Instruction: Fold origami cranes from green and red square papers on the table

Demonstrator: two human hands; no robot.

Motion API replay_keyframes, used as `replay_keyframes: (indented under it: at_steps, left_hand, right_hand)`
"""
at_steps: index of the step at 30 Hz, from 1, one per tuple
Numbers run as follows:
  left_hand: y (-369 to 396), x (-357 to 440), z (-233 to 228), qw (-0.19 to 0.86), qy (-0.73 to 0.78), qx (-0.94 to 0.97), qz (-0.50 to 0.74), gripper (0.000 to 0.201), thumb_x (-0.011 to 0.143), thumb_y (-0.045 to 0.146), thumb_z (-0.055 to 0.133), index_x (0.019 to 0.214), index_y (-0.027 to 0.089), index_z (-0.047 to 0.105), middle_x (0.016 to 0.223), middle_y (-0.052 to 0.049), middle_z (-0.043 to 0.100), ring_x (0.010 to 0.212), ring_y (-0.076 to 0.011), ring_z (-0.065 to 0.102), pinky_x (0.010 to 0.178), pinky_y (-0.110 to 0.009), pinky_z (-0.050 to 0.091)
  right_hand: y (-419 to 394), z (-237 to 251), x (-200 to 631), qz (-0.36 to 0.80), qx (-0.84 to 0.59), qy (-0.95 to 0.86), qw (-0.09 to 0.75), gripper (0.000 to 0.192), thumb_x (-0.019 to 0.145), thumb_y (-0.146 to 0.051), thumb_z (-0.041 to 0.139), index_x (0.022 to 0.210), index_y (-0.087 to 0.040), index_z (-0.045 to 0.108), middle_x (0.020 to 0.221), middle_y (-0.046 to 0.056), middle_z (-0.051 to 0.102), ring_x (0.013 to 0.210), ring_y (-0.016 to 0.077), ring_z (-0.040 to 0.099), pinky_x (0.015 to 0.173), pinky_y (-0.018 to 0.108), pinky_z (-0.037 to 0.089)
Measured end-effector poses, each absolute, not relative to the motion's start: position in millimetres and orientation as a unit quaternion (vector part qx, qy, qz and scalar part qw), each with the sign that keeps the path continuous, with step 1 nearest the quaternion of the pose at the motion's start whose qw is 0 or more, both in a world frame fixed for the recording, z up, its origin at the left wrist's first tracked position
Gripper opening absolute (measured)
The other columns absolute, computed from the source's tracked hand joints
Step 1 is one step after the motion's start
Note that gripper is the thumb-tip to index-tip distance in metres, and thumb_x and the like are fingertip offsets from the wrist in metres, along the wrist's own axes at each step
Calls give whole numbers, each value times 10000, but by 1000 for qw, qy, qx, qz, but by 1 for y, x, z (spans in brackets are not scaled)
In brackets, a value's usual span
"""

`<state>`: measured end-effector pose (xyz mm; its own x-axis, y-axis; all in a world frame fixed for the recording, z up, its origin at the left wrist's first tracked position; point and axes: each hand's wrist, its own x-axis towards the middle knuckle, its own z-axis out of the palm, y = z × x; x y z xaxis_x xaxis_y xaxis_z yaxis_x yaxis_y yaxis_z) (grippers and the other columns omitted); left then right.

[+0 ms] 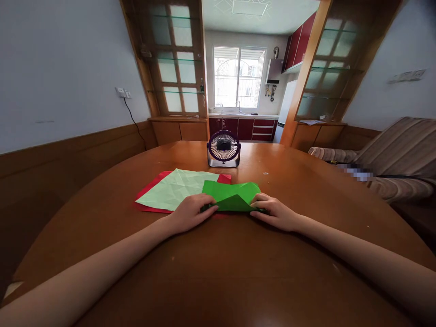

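A bright green sheet of paper (231,194), partly folded, lies on the wooden table (238,263) in front of me. My left hand (190,212) presses on its near left corner with the fingers pinching the fold. My right hand (275,212) holds the near right corner the same way. Left of the green sheet lies a creased pale green sheet (173,190) on top of a red sheet (151,186).
A small purple desk fan (224,148) stands on the table behind the papers. A striped sofa (391,159) runs along the right. A wall socket with a black cable (131,113) is on the left wall. Beyond the table is a kitchen doorway.
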<state>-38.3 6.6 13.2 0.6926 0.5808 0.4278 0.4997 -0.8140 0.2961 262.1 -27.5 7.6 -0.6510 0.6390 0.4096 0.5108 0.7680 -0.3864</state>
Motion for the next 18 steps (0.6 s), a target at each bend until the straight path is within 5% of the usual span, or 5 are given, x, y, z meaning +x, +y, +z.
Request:
replay_keyframes:
  at_steps: [11, 15, 18]
  left_hand:
    - [11, -37, 11, 149, 403, 866, 256, 274, 894, 418, 509, 1016, 184, 581, 699, 9, 594, 635, -160, 548, 583, -256, 383]
    - [15, -37, 9, 134, 428, 856, 257, 299, 881, 434, 530, 1041, 183, 565, 656, 23, 557, 626, -171, 555, 578, -259, 373]
    - [16, -37, 9, 88, 444, 860, 233, 300, 886, 439, 532, 1051, 188, 555, 669, 20, 564, 632, -176, 564, 591, -266, 383]
  right_hand:
    - [-20, 2, 263, 131, -415, -850, 296, 351, 962, -398, 439, 715, -170, 537, 757, 34, 575, 699, 149, 517, 650, 272, 415]
    - [-19, -1, 264, 123, -462, -825, 303, 247, 926, -395, 505, 961, -166, 591, 718, 5, 573, 646, 143, 518, 615, 259, 400]
    - [-19, -3, 264, 104, -475, -822, 298, 349, 921, -376, 517, 1203, -172, 505, 696, -16, 559, 620, 144, 522, 611, 259, 405]
